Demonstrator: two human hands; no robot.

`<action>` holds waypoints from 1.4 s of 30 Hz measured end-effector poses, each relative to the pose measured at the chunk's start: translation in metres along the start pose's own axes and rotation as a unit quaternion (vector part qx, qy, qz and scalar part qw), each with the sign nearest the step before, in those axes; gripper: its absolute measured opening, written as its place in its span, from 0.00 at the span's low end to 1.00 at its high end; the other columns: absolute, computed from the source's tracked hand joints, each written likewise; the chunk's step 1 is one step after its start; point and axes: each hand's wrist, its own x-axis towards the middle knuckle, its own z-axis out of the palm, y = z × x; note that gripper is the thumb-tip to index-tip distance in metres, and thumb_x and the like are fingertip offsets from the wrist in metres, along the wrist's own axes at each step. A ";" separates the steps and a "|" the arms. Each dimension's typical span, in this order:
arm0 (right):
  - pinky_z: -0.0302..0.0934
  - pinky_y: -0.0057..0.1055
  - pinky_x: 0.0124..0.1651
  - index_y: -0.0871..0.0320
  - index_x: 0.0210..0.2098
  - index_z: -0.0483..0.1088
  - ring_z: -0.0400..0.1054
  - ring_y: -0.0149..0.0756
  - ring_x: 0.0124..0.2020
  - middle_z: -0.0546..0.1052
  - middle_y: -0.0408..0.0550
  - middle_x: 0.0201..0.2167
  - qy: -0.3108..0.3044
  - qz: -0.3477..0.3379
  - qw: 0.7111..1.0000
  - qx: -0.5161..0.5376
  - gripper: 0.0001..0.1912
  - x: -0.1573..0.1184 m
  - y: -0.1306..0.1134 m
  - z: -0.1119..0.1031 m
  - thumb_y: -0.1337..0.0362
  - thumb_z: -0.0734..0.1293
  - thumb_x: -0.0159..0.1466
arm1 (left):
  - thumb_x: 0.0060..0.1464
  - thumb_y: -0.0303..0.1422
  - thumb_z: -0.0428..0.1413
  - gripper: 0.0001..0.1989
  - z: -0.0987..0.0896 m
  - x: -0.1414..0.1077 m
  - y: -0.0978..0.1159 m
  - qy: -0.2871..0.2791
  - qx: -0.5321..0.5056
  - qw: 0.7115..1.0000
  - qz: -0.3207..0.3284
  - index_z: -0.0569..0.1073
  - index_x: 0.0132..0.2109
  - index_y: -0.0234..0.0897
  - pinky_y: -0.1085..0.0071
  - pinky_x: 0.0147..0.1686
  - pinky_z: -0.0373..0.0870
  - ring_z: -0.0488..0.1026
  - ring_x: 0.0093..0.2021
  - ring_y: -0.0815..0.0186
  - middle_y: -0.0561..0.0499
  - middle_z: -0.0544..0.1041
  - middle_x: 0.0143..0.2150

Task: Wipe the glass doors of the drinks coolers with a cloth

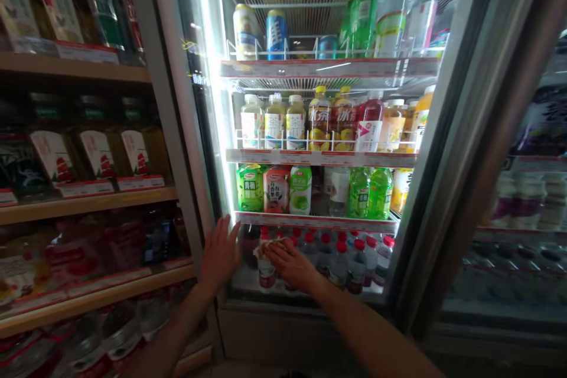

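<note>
My left hand (220, 255) rests with its fingers stretched out against the left edge of the lit drinks fridge. My right hand (290, 260) lies over a crumpled, light-coloured cloth (264, 246), fingers pressed down on it. The cloth is in front of the bottom row of red-capped water bottles (341, 263), just under the lowest shelf edge (314, 222). Faint reflections show on the fridge's glass door (199, 65), and the cloth seems to be against that glass. Most of the cloth is hidden under my right hand.
Cans (277, 32) and bottles stand on the top fridge shelf, with tea bottles (296, 121) below. A metal door frame (482, 147) runs down the right. On the left, a wooden rack (88, 205) holds several more bottles. Another fridge section (522, 248) continues at far right.
</note>
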 end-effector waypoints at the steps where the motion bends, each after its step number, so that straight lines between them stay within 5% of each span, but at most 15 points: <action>1: 0.48 0.43 0.66 0.63 0.63 0.51 0.52 0.37 0.63 0.60 0.52 0.63 0.009 0.005 1.000 0.002 0.28 0.013 -0.001 0.000 0.70 0.56 0.63 | 0.52 0.28 0.48 0.28 -0.002 0.000 -0.005 0.000 0.004 1.000 -0.003 0.59 0.61 0.34 0.46 0.57 0.57 0.51 0.65 0.47 0.35 0.54 0.65; 5: 0.43 0.49 0.67 0.60 0.63 0.51 0.45 0.41 0.66 0.55 0.49 0.65 0.073 0.066 0.995 0.005 0.27 0.082 0.008 -0.013 0.71 0.54 0.64 | 0.53 0.29 0.48 0.28 -0.010 0.004 -0.024 0.016 0.012 0.999 -0.034 0.57 0.62 0.34 0.45 0.58 0.55 0.49 0.66 0.47 0.34 0.52 0.66; 8: 0.44 0.48 0.67 0.64 0.63 0.51 0.47 0.41 0.65 0.55 0.51 0.65 0.054 0.057 0.997 0.021 0.26 0.096 -0.004 -0.005 0.71 0.53 0.65 | 0.54 0.30 0.48 0.29 -0.014 0.002 -0.032 0.023 0.014 0.999 -0.045 0.55 0.63 0.34 0.45 0.58 0.54 0.49 0.66 0.47 0.34 0.52 0.66; 13: 0.50 0.36 0.65 0.65 0.59 0.58 0.57 0.33 0.60 0.65 0.48 0.59 0.005 -0.016 0.999 0.030 0.24 0.048 -0.028 0.019 0.69 0.54 0.64 | 0.53 0.29 0.48 0.27 -0.014 -0.006 -0.033 0.009 0.016 0.999 -0.032 0.57 0.62 0.35 0.46 0.57 0.56 0.51 0.65 0.47 0.35 0.54 0.65; 15: 0.46 0.39 0.66 0.63 0.60 0.57 0.55 0.35 0.62 0.63 0.47 0.61 0.020 -0.014 1.000 0.009 0.24 0.036 -0.014 0.010 0.69 0.55 0.64 | 0.53 0.29 0.48 0.27 -0.013 -0.005 -0.030 0.006 0.010 0.999 -0.031 0.58 0.61 0.34 0.46 0.58 0.56 0.51 0.65 0.47 0.35 0.53 0.66; 18: 0.39 0.48 0.68 0.59 0.61 0.56 0.47 0.41 0.65 0.58 0.47 0.64 0.082 0.080 0.993 -0.041 0.26 0.026 0.024 -0.019 0.69 0.57 0.64 | 0.53 0.29 0.48 0.28 -0.012 0.002 -0.019 0.011 0.002 1.000 -0.018 0.57 0.62 0.34 0.46 0.58 0.55 0.49 0.66 0.47 0.35 0.52 0.66; 21: 0.34 0.53 0.67 0.54 0.61 0.57 0.44 0.42 0.67 0.59 0.48 0.63 0.116 0.152 0.978 -0.082 0.26 -0.002 0.046 -0.038 0.69 0.58 0.63 | 0.53 0.28 0.48 0.29 -0.011 0.012 0.001 0.024 -0.008 1.000 0.012 0.55 0.63 0.35 0.47 0.59 0.54 0.47 0.67 0.49 0.36 0.52 0.66; 26: 0.37 0.47 0.68 0.54 0.58 0.61 0.51 0.37 0.64 0.63 0.47 0.61 0.065 0.063 0.990 -0.110 0.25 -0.070 0.045 -0.041 0.71 0.60 0.61 | 0.54 0.28 0.49 0.28 -0.013 0.029 0.044 0.043 -0.023 0.997 0.067 0.56 0.63 0.35 0.52 0.61 0.53 0.44 0.68 0.53 0.37 0.54 0.66; 33: 0.37 0.53 0.67 0.54 0.57 0.63 0.44 0.43 0.67 0.62 0.49 0.62 0.132 0.219 0.956 -0.143 0.25 -0.076 0.090 -0.087 0.71 0.61 0.60 | 0.54 0.28 0.50 0.30 -0.014 0.051 0.090 0.061 -0.049 0.992 0.096 0.53 0.64 0.37 0.52 0.62 0.51 0.42 0.68 0.55 0.39 0.52 0.67; 39: 0.31 0.48 0.69 0.53 0.56 0.64 0.52 0.39 0.63 0.65 0.43 0.60 0.043 0.141 0.979 -0.142 0.25 -0.152 0.056 -0.061 0.72 0.58 0.60 | 0.52 0.27 0.50 0.30 -0.005 0.046 0.124 0.046 -0.062 0.988 0.136 0.56 0.63 0.38 0.54 0.62 0.50 0.44 0.68 0.55 0.40 0.53 0.67; 42: 0.35 0.47 0.68 0.52 0.56 0.64 0.52 0.38 0.63 0.65 0.44 0.60 0.059 0.176 0.970 -0.159 0.25 -0.168 0.069 -0.071 0.72 0.58 0.61 | 0.52 0.26 0.50 0.30 -0.003 0.047 0.135 0.043 -0.068 0.985 0.154 0.57 0.62 0.38 0.54 0.63 0.50 0.44 0.68 0.56 0.41 0.54 0.66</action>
